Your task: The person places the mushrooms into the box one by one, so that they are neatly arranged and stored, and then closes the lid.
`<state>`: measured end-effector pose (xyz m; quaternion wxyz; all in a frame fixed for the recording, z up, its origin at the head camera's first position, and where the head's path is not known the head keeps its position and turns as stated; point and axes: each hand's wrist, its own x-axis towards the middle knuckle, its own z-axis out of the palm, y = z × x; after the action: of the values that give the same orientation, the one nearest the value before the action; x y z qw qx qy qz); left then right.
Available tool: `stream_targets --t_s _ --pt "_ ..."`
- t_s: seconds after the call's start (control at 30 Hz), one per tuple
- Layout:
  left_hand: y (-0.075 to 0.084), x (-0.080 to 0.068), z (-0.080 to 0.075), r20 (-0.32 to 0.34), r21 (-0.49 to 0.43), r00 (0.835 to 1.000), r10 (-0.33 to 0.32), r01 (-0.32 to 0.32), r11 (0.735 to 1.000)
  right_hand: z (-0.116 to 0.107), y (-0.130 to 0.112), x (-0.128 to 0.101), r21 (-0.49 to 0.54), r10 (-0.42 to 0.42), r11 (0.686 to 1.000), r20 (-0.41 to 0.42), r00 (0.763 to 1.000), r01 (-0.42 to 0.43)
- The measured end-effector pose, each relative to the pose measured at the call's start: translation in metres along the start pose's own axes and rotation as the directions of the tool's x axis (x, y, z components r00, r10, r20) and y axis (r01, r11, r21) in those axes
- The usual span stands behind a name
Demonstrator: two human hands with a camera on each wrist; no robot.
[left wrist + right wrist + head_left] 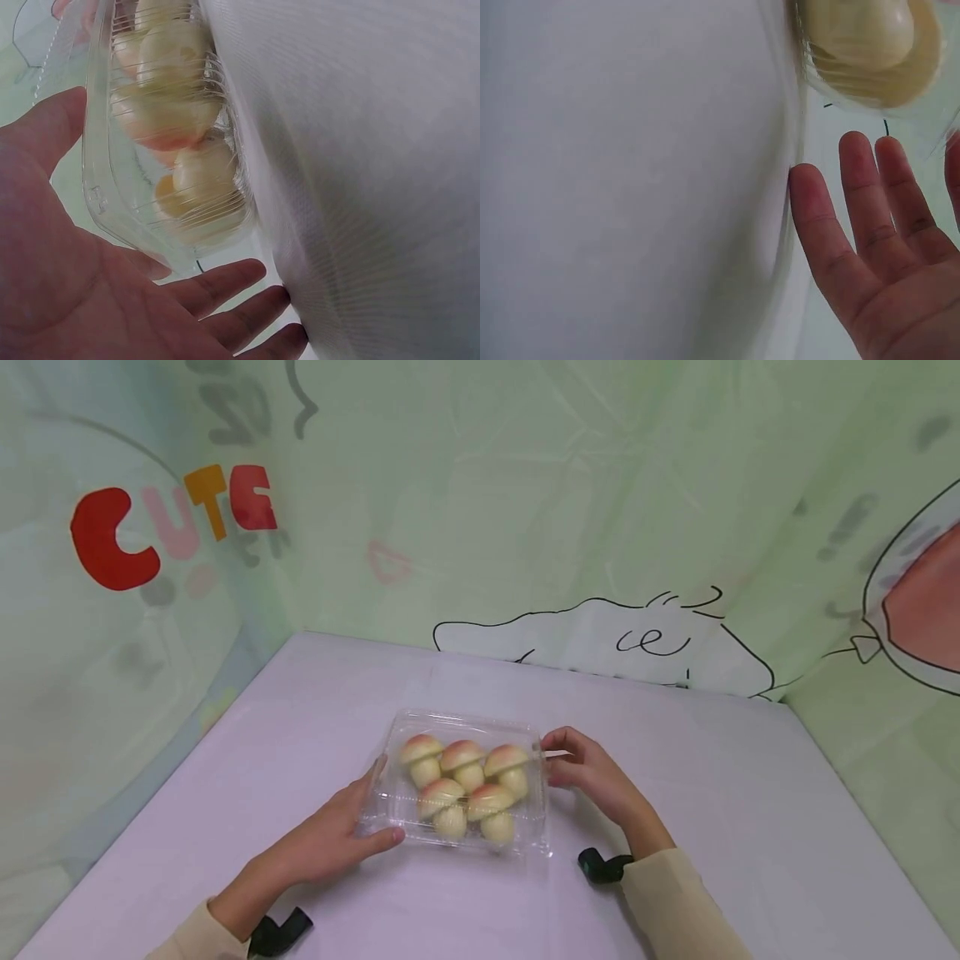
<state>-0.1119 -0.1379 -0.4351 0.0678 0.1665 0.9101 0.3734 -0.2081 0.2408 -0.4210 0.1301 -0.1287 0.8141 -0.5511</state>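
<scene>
A clear plastic clamshell box (386,814) lies on the white-covered table, with several mushroom-shaped pieces (462,756) inside, their caps pinkish and stems pale yellow. My left hand (337,839) is at the box's left side, thumb by the near corner and fingers along the edge. In the left wrist view its fingers (225,281) are spread and fairly straight, their tips close to the tabletop. On the opposite side, my right hand (596,777) has its fingertips right by the box's right edge. Loosely extended fingers (866,180) show just below the box in the right wrist view.
The white tabletop (720,827) extends around the box. Pale green printed sheets (510,518) rise behind it and on both sides. Black wrist-worn devices (281,932) sit at both sleeve cuffs.
</scene>
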Motion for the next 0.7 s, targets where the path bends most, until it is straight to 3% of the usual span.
stream_targets --t_s 0.37,0.7 --pt "0.001 0.000 0.000 -0.006 -0.009 1.000 -0.016 0.016 1.000 0.013 -0.018 -0.031 -0.177 0.017 0.984 0.047 0.999 -0.009" --pt "0.002 -0.001 -0.001 -0.003 -0.006 1.000 -0.020 0.020 1.000 0.021 -0.040 -0.063 -0.320 0.086 0.945 0.068 0.994 -0.060"
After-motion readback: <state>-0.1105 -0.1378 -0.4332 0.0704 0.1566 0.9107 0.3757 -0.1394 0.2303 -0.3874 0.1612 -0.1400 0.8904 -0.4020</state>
